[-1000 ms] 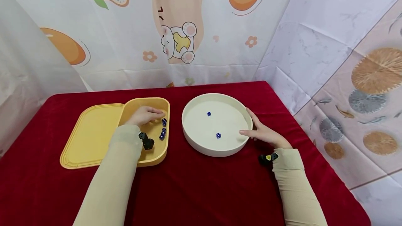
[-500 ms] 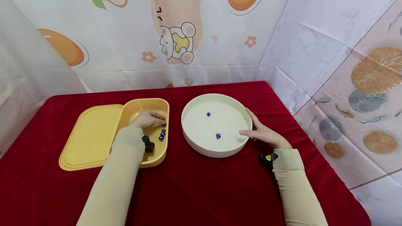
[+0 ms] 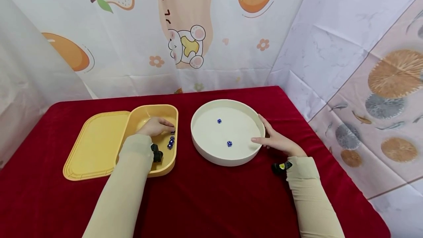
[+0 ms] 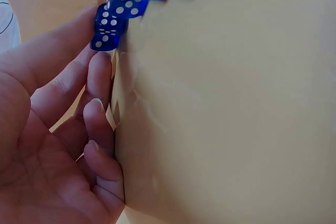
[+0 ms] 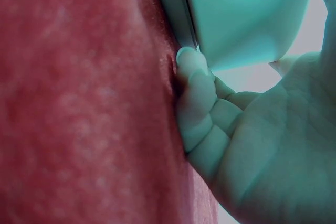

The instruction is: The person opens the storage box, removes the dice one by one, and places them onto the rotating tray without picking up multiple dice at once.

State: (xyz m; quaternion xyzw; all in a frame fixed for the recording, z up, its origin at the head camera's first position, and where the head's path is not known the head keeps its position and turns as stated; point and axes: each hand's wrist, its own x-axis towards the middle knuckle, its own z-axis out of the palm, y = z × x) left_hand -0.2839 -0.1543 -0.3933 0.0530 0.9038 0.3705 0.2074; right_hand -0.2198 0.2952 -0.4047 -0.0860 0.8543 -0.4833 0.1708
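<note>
My left hand (image 3: 153, 126) reaches into a yellow box (image 3: 162, 171). In the left wrist view its thumb and fingertips pinch a blue die (image 4: 108, 24) with white dots, low by the box's right wall. More blue dice (image 3: 170, 143) lie in the box just nearer to me, along that same wall. My right hand (image 3: 277, 140) grips the right side of a round white tray (image 3: 211, 154), thumb over the rim and fingers outside. In the right wrist view, curled fingers (image 5: 197, 93) meet the tray's lower edge. Two blue dice, one farther (image 3: 219, 121) and one nearer (image 3: 229, 144), lie apart in the tray.
A flat yellow lid (image 3: 96, 144) lies left of the box, against its left side. Red cloth (image 3: 211, 201) covers the table, and a patterned curtain (image 3: 132, 47) hangs behind it. Between box and tray runs a narrow strip of cloth.
My left hand has moved slightly toward me and right, down to the dice by the wall, and its fingertips now cover part of them. The right hand and the tray stay put.
</note>
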